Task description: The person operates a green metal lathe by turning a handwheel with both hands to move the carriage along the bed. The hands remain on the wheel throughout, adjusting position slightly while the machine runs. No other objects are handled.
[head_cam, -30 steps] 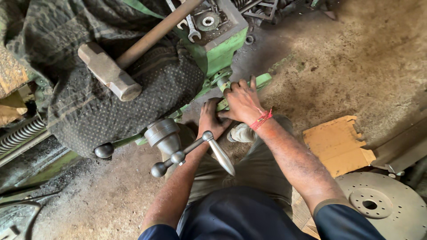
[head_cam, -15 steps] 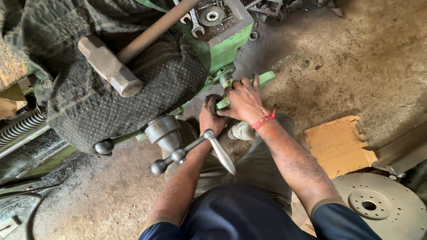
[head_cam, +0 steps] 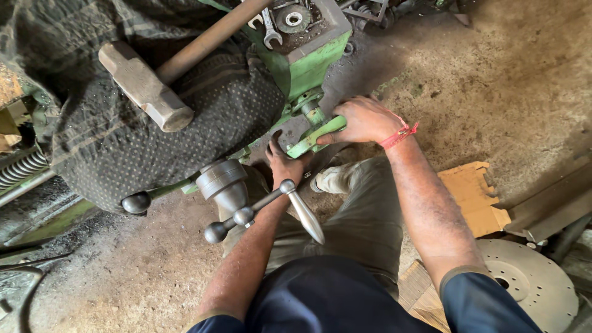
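Observation:
I look down at a green machine body (head_cam: 311, 65) from above. My right hand (head_cam: 364, 120), with a red thread at the wrist, grips the far end of a green flat bar (head_cam: 314, 137) that sticks out below the machine. My left hand (head_cam: 285, 163) holds the near end of the same bar from underneath. Just in front of my left forearm a grey metal handle with ball ends (head_cam: 259, 206) juts from a round hub (head_cam: 222, 180).
A sledgehammer (head_cam: 145, 86) lies on dark dotted cloth (head_cam: 154, 142) draped over the machine. Spanners and a bearing sit in the tray on top (head_cam: 280, 18). A cardboard piece (head_cam: 472, 194) and a perforated metal disc (head_cam: 524, 283) lie on the dirt floor to the right.
My right hand has slid further right along the green bar and the bar's end now shows between both hands. The view has shifted slightly.

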`<state>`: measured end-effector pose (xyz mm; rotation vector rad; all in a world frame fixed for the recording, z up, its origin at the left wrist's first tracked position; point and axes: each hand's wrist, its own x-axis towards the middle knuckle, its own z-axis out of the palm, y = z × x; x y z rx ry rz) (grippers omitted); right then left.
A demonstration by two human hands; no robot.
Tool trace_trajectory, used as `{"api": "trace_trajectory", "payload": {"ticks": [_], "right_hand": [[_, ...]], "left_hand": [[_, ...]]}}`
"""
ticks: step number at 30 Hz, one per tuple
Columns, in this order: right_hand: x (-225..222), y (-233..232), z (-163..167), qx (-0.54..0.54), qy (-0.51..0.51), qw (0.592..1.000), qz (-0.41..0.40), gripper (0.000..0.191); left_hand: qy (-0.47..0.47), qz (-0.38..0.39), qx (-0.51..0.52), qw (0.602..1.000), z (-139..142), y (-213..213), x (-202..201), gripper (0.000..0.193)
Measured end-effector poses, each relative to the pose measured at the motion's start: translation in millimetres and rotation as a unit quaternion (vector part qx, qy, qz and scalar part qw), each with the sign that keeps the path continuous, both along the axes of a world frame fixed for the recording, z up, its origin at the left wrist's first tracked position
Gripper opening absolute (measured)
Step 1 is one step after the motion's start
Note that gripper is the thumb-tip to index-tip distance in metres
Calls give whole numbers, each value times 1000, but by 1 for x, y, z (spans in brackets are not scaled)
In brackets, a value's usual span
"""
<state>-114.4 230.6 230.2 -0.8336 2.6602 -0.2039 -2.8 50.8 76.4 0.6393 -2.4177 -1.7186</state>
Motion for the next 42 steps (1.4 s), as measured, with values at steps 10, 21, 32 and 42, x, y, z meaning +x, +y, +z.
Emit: {"api": "trace_trajectory", "payload": {"ticks": [10, 21, 32, 42], "right_hand": [[2, 0, -1, 22, -5, 1000, -14, 87], [3, 8, -19, -23, 41, 999, -9, 87], [0, 1, -19, -1, 28, 999, -17, 90], [4, -6, -11, 7, 20, 1000, -22, 89]], "left_hand": [[-14, -94, 277, 956, -23, -5, -9, 71], [-19, -84, 273, 958, -34, -8, -15, 87], [-82, -114, 292, 946, -35, -16, -16, 69], [-96, -147, 301, 937, -32, -24, -14, 48]]}}
